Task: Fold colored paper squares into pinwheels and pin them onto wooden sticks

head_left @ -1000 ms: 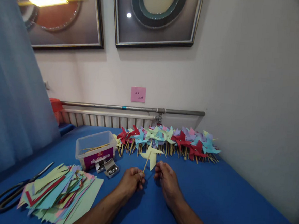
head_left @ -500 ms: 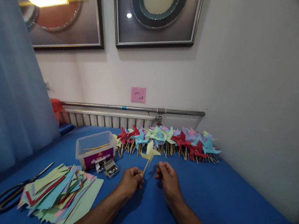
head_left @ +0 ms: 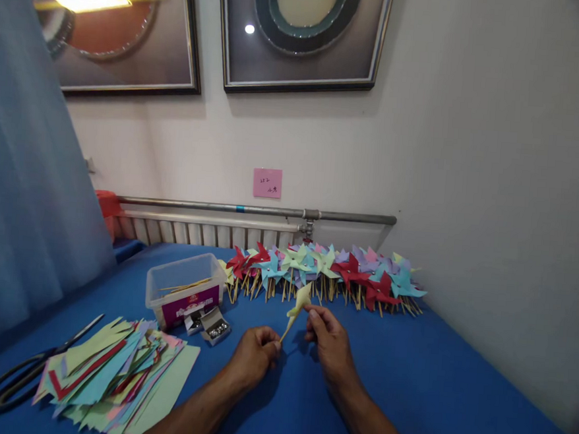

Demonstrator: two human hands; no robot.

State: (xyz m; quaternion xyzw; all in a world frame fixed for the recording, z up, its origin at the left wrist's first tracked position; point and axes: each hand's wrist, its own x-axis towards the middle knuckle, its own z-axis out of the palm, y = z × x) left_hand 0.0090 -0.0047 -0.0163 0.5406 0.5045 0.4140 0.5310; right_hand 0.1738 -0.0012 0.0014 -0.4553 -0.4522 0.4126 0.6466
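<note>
While the left hand (head_left: 256, 355) is curled into a loose fist above the blue tablecloth (head_left: 455, 394), its thumb and forefinger pinch the lower end of a thin wooden stick (head_left: 285, 329). The stick runs up and to the right to a pale yellow paper pinwheel (head_left: 300, 298), seen nearly edge-on. Right hand (head_left: 328, 342) sits just right of the stick, fingers bent, fingertips at the pinwheel's lower edge; looks like a light pinch on the paper, contact itself too small to confirm. So the pinwheel is between and slightly beyond both hands, held off the cloth, tilted away from the person.

Counts:
- 1 pinwheel in hand.
- Finished pinwheels (head_left: 345, 274): one long row against the wall under the pipe (head_left: 255, 210), red, light blue, green, lilac, yellow. Too overlapped to count, well over a dozen.
- 1 clear plastic tub (head_left: 185, 289) with a purple label, holding a few sticks, left of the row.
- 2 small open boxes of pins (head_left: 210, 324) just in front of the tub, near the left hand.
- 1 loose stack of cut coloured paper sheets (head_left: 114, 377) at lower left; sheet count not readable.
- 1 pair of black-handled scissors (head_left: 20, 377) left of the stack, touching its edge.
- 1 pink sticky note (head_left: 267, 183) on the wall, 2 framed pictures (head_left: 302, 39) above it.
- 1 radiator (head_left: 204, 232) under the pipe, blue curtain (head_left: 23, 192) on the left.
</note>
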